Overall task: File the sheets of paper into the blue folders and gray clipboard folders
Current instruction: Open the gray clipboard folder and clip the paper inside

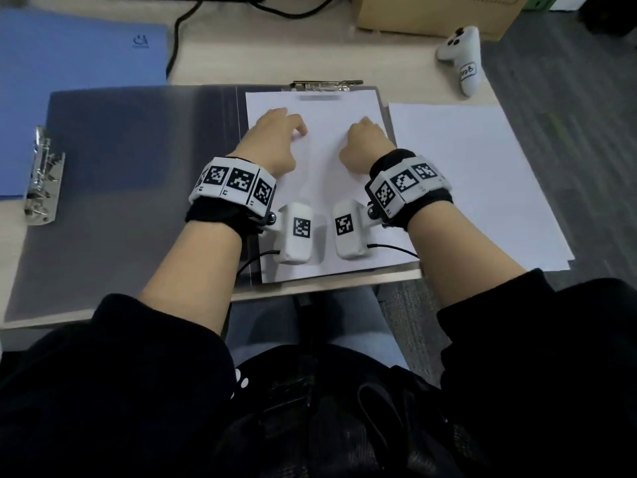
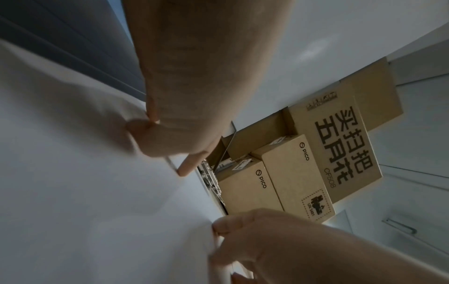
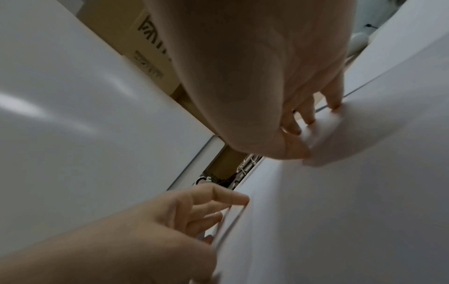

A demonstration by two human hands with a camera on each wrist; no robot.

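Note:
The gray clipboard folder (image 1: pixel 120 188) lies open on the desk, with its metal clip (image 1: pixel 325 85) at the far edge of the right half. A white sheet (image 1: pixel 320 201) lies on that right half, its top edge just below the clip. My left hand (image 1: pixel 275 136) and right hand (image 1: pixel 365 139) rest side by side on the upper part of the sheet, fingers bent down. In the right wrist view the right fingertips (image 3: pixel 308 120) and thumb press on the sheet (image 3: pixel 352 192), which bulges slightly beside them. The left fingertips (image 2: pixel 185 170) touch the paper (image 2: pixel 73 153) too.
A stack of white sheets (image 1: pixel 475 181) lies to the right, overhanging the desk edge. A blue folder (image 1: pixel 69 70) with a metal ring mechanism (image 1: pixel 41 177) sits at the far left. At the back stand a white controller (image 1: pixel 462 56), a cardboard box (image 1: pixel 437 15) and black cables (image 1: pixel 179 32).

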